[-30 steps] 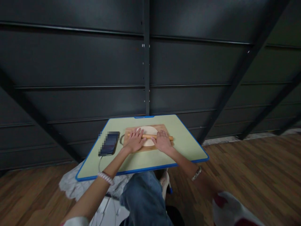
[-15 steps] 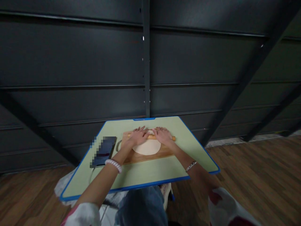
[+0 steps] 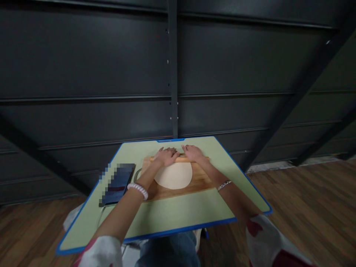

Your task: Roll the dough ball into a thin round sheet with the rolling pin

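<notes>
A wooden rolling pin lies crosswise at the far edge of a round, flat sheet of pale dough. Under the dough is a wooden board. My left hand rests on the pin's left part, its fingers stretched out and spread over the far side. On the right part lies my right hand, palm down, fingers reaching forward past the pin. Neither hand wraps round the pin. The dough's far edge is partly hidden by the pin and hands.
The board sits on a pale green folding table with a blue rim. A tablet, partly pixelated, lies left of the board with a cable running from it. A dark panelled wall stands just behind the table; wooden flooring surrounds it.
The rolling pin has travelled away from me to the dough's far edge under both hands. More of the dough shows on the near side. My view has shifted a little.
</notes>
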The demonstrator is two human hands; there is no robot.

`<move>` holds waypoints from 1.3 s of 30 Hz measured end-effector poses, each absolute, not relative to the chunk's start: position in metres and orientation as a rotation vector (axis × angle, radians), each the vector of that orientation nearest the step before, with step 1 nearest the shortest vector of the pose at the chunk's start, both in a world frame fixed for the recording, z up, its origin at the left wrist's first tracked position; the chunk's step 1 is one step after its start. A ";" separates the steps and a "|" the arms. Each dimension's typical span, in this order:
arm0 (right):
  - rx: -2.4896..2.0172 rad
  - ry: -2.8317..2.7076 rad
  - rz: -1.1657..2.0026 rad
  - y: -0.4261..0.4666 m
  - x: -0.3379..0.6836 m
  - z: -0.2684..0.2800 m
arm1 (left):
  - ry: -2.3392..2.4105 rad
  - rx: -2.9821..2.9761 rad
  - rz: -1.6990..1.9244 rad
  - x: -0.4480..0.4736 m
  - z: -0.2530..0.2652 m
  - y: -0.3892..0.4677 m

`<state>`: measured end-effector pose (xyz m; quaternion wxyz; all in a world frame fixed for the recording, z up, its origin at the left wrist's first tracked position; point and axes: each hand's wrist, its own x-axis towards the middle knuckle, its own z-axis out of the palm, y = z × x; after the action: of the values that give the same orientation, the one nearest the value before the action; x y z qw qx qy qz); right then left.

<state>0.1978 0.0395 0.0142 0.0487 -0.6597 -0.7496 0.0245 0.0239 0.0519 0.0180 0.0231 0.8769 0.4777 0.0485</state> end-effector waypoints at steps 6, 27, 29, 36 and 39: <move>-1.957 -2.294 -0.033 0.057 0.200 0.014 | 1.451 2.725 0.086 0.026 0.018 0.061; -2.052 -2.036 -0.076 0.005 0.188 0.001 | 1.348 2.726 0.299 0.027 0.006 0.059; -2.066 -1.997 -0.145 -0.008 0.181 -0.001 | 1.333 2.726 0.324 0.026 0.005 0.053; -2.094 -1.854 -0.264 -0.053 0.158 0.001 | 1.336 2.739 0.433 0.015 0.005 0.033; -2.101 -1.849 -0.306 -0.068 0.148 -0.002 | 1.338 2.752 0.459 0.006 0.002 0.021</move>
<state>0.1481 -0.0685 -0.0019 0.1623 -0.7364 -0.6480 -0.1074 0.0058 0.0214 0.0025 0.0236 0.8892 0.4322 0.1484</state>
